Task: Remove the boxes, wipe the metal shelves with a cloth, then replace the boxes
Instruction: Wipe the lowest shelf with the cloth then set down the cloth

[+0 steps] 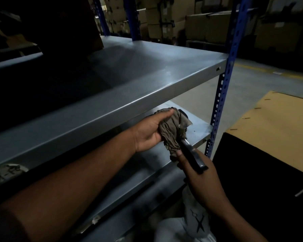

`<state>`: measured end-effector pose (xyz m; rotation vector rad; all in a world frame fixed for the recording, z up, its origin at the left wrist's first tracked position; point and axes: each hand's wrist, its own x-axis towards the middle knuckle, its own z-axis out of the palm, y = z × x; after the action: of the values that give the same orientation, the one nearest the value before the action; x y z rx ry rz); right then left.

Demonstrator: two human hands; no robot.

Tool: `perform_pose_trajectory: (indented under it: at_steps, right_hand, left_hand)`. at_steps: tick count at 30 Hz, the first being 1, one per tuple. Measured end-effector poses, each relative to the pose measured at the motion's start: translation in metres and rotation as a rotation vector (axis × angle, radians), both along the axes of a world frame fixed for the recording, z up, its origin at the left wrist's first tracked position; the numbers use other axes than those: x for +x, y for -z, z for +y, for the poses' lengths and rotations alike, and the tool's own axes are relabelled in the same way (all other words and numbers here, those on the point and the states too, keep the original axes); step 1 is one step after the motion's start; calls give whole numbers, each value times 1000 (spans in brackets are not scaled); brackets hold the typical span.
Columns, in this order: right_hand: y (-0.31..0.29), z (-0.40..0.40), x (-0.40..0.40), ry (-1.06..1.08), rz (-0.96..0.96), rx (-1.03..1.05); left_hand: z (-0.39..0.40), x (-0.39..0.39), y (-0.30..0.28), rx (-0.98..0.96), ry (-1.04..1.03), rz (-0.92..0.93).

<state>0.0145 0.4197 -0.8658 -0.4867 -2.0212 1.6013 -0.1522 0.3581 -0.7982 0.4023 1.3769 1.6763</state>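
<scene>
A crumpled brown cloth [173, 130] is bunched in my left hand [150, 131], which grips it just under the front lip of the upper grey metal shelf [129, 67]. My right hand [198, 173] holds a dark, narrow tool [192, 154] whose tip is against the cloth. Both hands hover over the lower grey shelf [198, 131]. A brown box [273, 123] stands on the floor at the right. A dark box [63, 27] sits at the back left of the upper shelf.
A blue perforated upright [224, 84] carries the shelves at the right. Stacked cardboard boxes [208, 27] fill the racks behind. Grey concrete floor [261, 81] lies past the upright. A white garment with a dark print [194, 222] shows at the bottom.
</scene>
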Motion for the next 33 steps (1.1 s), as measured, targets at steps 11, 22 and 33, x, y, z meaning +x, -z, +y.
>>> perform_pose_trajectory:
  at_steps: [11,22,33]
  right_hand:
    - [8,7,1,28,10,13]
    - [9,8,2,3,35,115]
    - [9,8,6,63,88,95]
  left_hand:
    - [6,-5,-3,35,6,-10]
    - [8,-3,-5,37,8,-2]
    - [9,0,-8,26,12,12]
